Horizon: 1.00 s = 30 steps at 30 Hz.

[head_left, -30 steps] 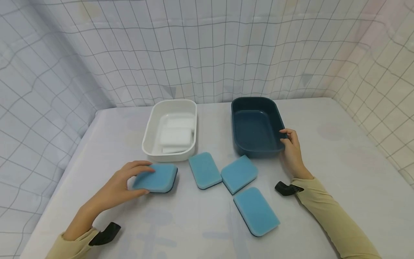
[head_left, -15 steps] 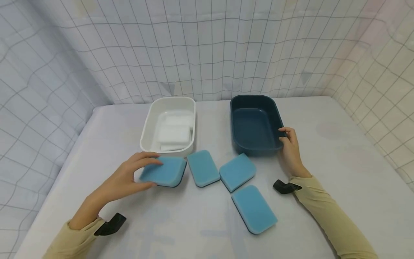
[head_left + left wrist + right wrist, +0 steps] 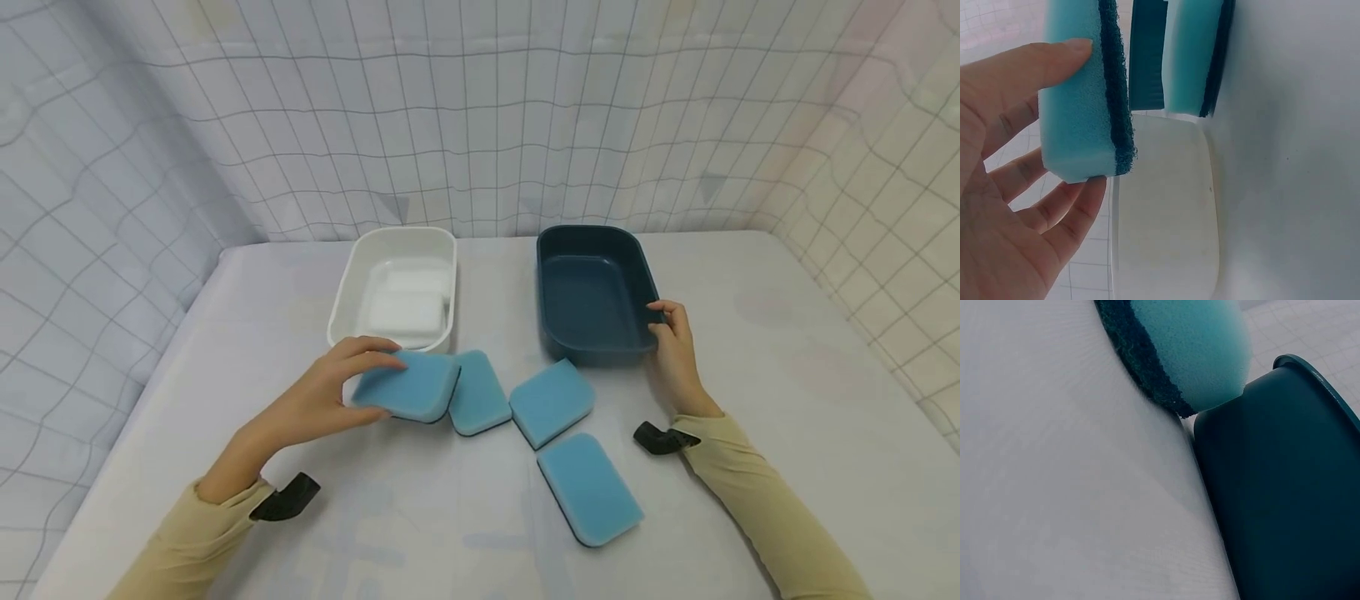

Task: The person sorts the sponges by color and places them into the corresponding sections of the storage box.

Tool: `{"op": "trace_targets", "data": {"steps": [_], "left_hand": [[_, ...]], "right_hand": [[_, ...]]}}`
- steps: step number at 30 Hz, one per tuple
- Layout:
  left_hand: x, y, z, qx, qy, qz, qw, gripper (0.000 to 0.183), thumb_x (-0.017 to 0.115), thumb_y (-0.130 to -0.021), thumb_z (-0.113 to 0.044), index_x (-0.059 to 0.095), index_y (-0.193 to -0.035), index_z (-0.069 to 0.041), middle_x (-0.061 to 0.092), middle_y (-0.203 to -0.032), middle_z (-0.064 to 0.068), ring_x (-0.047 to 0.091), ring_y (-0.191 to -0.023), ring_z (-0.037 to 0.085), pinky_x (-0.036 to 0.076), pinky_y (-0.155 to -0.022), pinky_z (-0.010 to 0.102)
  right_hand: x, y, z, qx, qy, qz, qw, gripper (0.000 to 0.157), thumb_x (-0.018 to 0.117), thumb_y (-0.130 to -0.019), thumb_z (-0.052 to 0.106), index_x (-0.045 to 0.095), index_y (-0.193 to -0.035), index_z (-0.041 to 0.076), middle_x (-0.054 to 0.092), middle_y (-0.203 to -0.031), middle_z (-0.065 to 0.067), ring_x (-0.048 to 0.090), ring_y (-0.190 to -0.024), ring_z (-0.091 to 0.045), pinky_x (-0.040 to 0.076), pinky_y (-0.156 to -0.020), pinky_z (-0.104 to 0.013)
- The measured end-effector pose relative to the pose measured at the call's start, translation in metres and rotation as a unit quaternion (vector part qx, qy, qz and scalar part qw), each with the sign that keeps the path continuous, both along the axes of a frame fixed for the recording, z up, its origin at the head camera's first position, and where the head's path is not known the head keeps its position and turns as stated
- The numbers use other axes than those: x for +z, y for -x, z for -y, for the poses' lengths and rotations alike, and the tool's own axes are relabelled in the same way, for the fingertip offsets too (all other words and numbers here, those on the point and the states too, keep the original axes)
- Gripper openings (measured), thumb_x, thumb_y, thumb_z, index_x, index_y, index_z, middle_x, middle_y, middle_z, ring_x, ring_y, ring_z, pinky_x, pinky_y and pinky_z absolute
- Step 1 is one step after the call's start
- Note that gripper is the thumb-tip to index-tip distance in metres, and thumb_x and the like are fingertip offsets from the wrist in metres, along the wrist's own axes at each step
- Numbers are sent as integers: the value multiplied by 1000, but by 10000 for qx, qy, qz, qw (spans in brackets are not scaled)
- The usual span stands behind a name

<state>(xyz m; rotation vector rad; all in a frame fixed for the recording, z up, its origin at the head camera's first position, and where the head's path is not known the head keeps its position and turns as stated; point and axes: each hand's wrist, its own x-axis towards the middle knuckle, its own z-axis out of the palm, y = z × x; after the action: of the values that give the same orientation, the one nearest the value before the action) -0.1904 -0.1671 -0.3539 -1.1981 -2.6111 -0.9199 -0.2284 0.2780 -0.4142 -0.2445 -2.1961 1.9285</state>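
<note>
Blue sponge (image 3: 412,387) pinched in my L grip (image 3: 318,400) — approx. 6 o'clock of white tub (image 3: 405,231). 3 other sponges (image 3: 552,402) lie on worktop (image 3: 787,375), 3 to 4 o'clock of mine. Dark-blue tub (image 3: 592,300) at approx. 2 o'clock — my R grip (image 3: 678,358) holds its rim, 4 o'clock side.

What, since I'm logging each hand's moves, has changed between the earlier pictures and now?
The left hand has carried its blue sponge rightward and a little away from the person; in the head view it now overlaps the neighbouring sponge. Nothing was newly grasped or let go. Unchanged: the right hand holding the dark blue box, the white box, and the three loose sponges.
</note>
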Motion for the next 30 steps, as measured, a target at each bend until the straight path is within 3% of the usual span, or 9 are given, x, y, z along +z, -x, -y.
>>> {"op": "trace_targets", "data": {"steps": [9,17,23,30], "left_hand": [[6,8,-12,-60,3,-40,10000,51,82,-69,-14,62,-115,-18,52,-127,6,45,-119,19,41,-94,19],[12,21,-27,-146,98,223,9996,49,80,-72,-16,60,-117,-20,51,-129,3,44,-121,19,44,-95,36],[15,31,-41,-226,38,373,9990,48,79,-74,-15,60,-117,-18,50,-131,6,44,-123,23,43,-98,43],[17,44,-59,-294,-64,431,9986,46,78,-74,-15,61,-117,-16,51,-130,8,44,-123,25,42,-99,45]], "right_hand": [[-3,-3,0,109,51,-162,9998,28,31,-94,5,45,-108,25,17,-153,-12,7,-145,-25,10,-117,-45],[-4,-1,-1,37,70,-292,9995,30,33,-93,5,47,-107,26,22,-150,-10,11,-143,-21,13,-115,-41],[-3,1,0,42,95,65,9999,30,30,-94,0,43,-106,24,19,-152,-9,13,-142,-19,16,-114,-37],[-3,1,-2,66,-59,-41,10000,29,31,-94,1,43,-106,25,18,-155,-11,7,-147,-23,10,-120,-45]]}}
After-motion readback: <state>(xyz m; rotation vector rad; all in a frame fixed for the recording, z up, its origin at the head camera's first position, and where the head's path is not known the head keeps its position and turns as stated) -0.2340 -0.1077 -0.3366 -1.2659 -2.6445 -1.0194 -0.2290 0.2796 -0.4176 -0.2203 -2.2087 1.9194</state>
